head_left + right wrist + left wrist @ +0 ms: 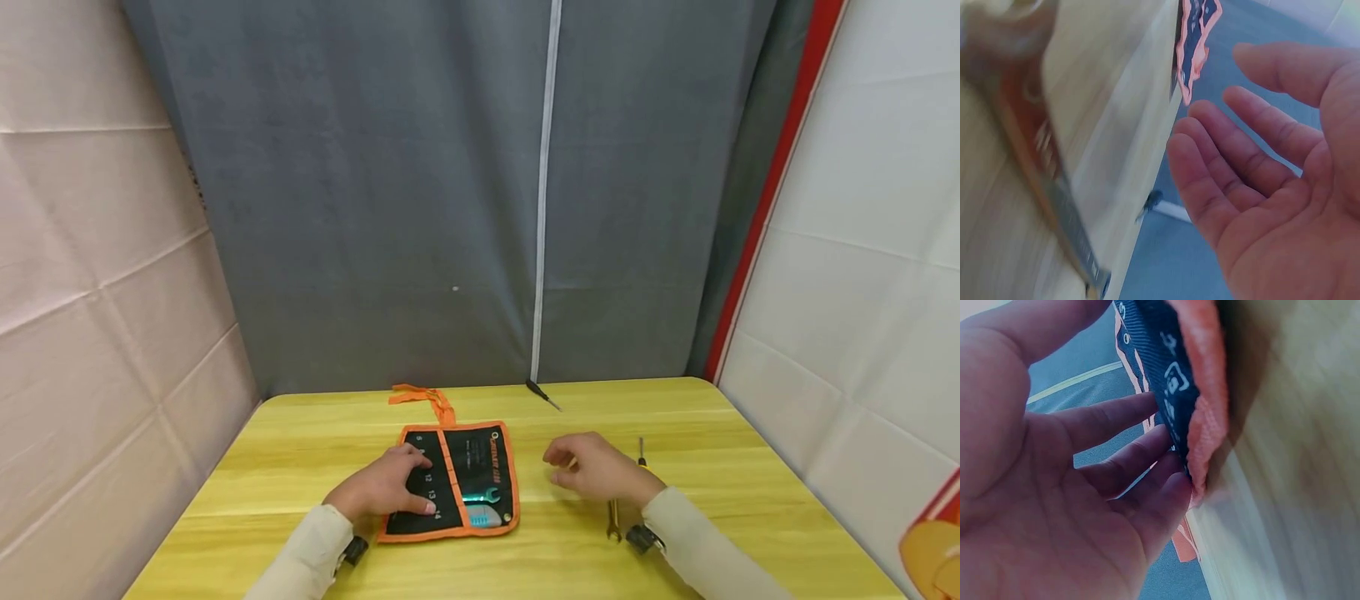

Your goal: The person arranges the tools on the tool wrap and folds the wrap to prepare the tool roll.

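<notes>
A black tool pouch with orange trim (480,450) lies spread on the table, its orange tie straps (442,408) trailing toward the back. My left hand (386,482) rests on the pouch's numbered left half, fingers spread; in the left wrist view its fingertips touch the black fabric (1169,381). One wrench end (482,497) and a light-blue item (483,517) show in the right half. My right hand (596,468) hovers to the right of the pouch, fingers loosely bent and holding nothing. Beneath its wrist lies a wrench (1041,137), partly hidden in the head view.
A small black-handled screwdriver (542,393) lies at the table's back edge. Another screwdriver (642,454) is partly covered by the right forearm. Behind the yellow wooden table (300,433) hangs a grey curtain (375,208), with pale cloth walls on both sides.
</notes>
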{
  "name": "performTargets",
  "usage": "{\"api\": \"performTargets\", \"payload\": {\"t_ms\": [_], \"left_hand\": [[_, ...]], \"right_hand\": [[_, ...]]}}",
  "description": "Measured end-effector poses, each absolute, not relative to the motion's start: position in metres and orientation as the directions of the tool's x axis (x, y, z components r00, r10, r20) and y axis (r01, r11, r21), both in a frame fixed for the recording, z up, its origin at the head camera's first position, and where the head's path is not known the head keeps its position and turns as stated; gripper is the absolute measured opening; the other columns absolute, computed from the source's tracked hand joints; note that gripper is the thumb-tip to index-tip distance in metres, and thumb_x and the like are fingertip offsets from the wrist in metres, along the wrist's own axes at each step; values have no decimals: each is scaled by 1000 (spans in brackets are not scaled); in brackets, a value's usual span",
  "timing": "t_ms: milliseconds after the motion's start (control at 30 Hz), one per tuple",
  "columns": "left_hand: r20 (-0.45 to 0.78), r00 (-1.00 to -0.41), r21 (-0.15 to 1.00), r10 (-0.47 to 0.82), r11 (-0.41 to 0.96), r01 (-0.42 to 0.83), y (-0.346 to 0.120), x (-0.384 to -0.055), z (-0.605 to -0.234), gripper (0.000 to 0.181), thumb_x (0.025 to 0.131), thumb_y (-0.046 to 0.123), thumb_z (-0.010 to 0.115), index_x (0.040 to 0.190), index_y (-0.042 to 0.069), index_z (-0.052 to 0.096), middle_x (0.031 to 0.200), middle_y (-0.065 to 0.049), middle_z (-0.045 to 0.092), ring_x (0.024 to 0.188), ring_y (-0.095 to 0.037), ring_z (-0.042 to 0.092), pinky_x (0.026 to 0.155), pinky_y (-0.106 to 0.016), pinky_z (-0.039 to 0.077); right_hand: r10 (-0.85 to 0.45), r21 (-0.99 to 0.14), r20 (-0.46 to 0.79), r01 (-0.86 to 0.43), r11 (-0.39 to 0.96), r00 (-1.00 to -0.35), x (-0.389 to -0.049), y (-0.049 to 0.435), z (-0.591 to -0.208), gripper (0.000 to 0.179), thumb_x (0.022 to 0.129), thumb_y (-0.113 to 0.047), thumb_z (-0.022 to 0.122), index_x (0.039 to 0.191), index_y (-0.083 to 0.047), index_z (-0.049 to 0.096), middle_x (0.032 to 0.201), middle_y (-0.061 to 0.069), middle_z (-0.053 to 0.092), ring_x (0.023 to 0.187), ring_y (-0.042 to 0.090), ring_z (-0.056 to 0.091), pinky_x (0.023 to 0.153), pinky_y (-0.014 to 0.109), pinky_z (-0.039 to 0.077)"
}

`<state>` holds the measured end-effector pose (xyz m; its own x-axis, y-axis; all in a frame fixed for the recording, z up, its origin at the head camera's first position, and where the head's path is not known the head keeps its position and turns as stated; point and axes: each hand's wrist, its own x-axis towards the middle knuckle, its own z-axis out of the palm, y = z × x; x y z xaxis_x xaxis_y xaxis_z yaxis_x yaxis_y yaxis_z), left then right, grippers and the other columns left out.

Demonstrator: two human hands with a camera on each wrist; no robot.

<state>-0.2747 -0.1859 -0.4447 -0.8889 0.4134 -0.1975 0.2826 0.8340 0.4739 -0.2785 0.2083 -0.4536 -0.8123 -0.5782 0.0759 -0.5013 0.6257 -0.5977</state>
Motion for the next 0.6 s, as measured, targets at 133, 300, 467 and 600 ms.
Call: {"api": "performTargets", "payload": {"t_ms": [133,300,467,600], "left_hand": [[-205,-891,485,405,833,267,-186,-274,-444,70,80,43,93,137,10,69,145,-14,55,136,-36,53,114,-59,45],[-210,-893,483,398,836,259,-187,-275,-445,70,80,44,93,137,12,69,146,-13,55,136,-35,53,114,-59,45],[-211,-892,481,400,837,261,-187,-277,-448,71,80,46,93,138,13,69,146,-12,55,136,-35,53,114,-58,46],[-207,-888,487,411,830,270,-188,-278,-449,71,81,46,92,139,13,68,147,-12,54,137,-35,53,114,-58,46]], "right_hand": [[-543,-604,72,-470,643,-836,-276,223,-451,28,101,-22,74,125,-9,73,119,4,74,104,20,69,85,34,59],[-511,-578,86,-460,673,-855,-275,240,-455,30,100,-23,76,125,-7,73,119,4,73,102,18,69,84,31,59],[-460,-547,124,-447,708,-879,-274,256,-460,33,96,-21,80,124,-5,73,117,5,74,97,14,67,82,29,57],[-392,-523,157,-413,746,-907,-273,265,-461,37,91,-18,84,123,-2,73,111,6,71,91,12,62,81,30,56]]}}
